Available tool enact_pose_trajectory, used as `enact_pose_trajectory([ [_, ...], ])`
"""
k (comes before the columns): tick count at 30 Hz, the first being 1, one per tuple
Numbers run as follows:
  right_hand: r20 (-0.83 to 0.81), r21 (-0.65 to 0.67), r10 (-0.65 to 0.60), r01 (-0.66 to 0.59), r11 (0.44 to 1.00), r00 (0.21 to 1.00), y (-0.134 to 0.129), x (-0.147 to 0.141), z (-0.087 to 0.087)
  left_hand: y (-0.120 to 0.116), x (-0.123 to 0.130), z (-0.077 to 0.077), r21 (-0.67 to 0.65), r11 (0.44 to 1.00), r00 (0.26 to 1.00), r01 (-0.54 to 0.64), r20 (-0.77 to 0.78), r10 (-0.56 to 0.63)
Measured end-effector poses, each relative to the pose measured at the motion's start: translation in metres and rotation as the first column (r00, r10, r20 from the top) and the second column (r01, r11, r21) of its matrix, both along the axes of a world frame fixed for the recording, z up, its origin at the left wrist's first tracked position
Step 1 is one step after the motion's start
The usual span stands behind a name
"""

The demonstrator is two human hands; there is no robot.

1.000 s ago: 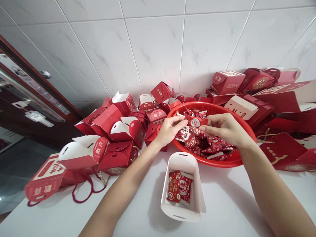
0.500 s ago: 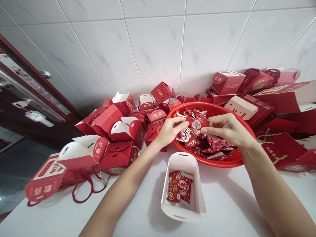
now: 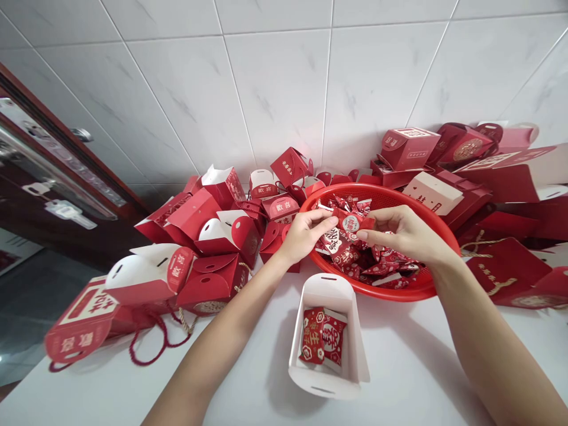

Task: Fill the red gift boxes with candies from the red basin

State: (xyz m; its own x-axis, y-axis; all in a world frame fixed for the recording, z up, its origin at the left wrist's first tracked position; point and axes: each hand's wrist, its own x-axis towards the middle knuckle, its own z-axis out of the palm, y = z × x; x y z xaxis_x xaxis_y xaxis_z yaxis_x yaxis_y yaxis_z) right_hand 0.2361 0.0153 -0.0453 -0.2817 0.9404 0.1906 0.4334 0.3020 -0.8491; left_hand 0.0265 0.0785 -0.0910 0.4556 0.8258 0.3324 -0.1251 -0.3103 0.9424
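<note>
Between my hands, above the basket, is a small red wrapped candy (image 3: 350, 222) with a pale round emblem. My left hand (image 3: 306, 235) pinches its left end between thumb and fingers. The thumb and fingers of my right hand (image 3: 403, 232) close on its right end. Below it, several red wrapped candies (image 3: 344, 251) fill part of a red plastic basket (image 3: 381, 292). Nearer to me stands an open white-lined paper box (image 3: 355, 337), with two red candy packets (image 3: 323, 337) lying inside on its left side.
Many red gift boxes crowd the left of the white table (image 3: 239, 390), some with rope handles (image 3: 153, 349). More red boxes (image 3: 410, 151) pile up behind and right of the basket. A tiled wall (image 3: 279, 89) rises behind; a dark door with keys (image 3: 71, 213) stands at left.
Both hands and the candy between them have shifted very slightly to the left. The box and the packets inside it look unchanged.
</note>
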Motion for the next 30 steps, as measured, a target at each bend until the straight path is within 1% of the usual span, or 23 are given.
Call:
enact_pose_trajectory([
  [4,0.017,0.014,-0.005,0.005,1.000,1.000,0.0009,-0.0002,-0.0002,0.0004,0.0001,-0.0010,-0.012,1.000,1.000,0.000,0.005,0.000],
  [9,-0.035,0.023,-0.007,0.008,1.000,0.999,0.0016,-0.0009,-0.0015,0.0002,0.0003,-0.0008,-0.017,1.000,1.000,0.011,0.020,-0.011],
  [14,-0.038,0.037,-0.047,0.049,0.998,0.998,0.0011,-0.0026,-0.0019,-0.0014,0.0001,0.0008,-0.006,1.000,1.000,0.014,0.012,-0.013],
  [22,-0.027,0.047,-0.018,0.020,0.999,0.999,0.0035,-0.0023,-0.0055,-0.0022,-0.0006,0.0017,0.034,0.999,1.000,-0.012,-0.025,0.013],
  [30,-0.004,0.026,0.058,-0.058,0.998,0.998,0.0046,-0.0003,-0.0099,-0.0016,-0.0001,0.0020,0.028,1.000,0.999,-0.009,-0.035,0.010],
])
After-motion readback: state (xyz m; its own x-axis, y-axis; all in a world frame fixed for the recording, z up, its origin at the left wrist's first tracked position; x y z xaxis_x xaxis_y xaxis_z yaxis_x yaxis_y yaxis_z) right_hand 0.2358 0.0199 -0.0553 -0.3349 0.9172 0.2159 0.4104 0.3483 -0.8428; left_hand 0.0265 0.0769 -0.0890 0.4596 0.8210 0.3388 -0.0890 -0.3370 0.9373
